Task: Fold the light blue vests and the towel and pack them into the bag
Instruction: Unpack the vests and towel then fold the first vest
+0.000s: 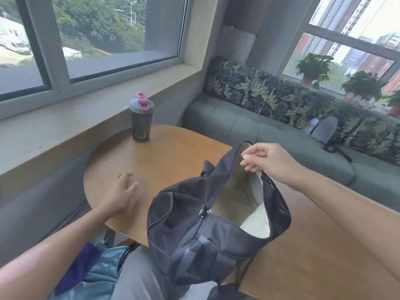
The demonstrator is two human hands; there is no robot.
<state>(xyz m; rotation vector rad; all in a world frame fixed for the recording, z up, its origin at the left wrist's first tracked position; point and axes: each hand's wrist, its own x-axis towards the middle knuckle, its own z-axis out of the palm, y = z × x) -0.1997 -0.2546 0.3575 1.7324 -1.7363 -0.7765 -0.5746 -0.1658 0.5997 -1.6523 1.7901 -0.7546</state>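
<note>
A dark grey bag (pixel 186 230) stands on the wooden table (pixel 164 152) with its zip open wide, showing a cream lining or cloth (pixel 257 221) inside. My right hand (pixel 266 158) pinches the far edge of the bag's opening and lifts it. Left of the bag, my left hand (pixel 122 192) hovers over the table, fingers loosely spread, holding nothing. A light blue vest (pixel 101 271) with dark purple trim lies on my lap at the lower left, partly hidden by my left arm.
A grey shaker bottle (pixel 141 120) with a pink lid stands at the table's far edge by the window sill. A green bench (pixel 249 126) with leaf-print cushions runs along the right. A grey backpack (pixel 324 128) and potted plants (pixel 313 68) sit further back.
</note>
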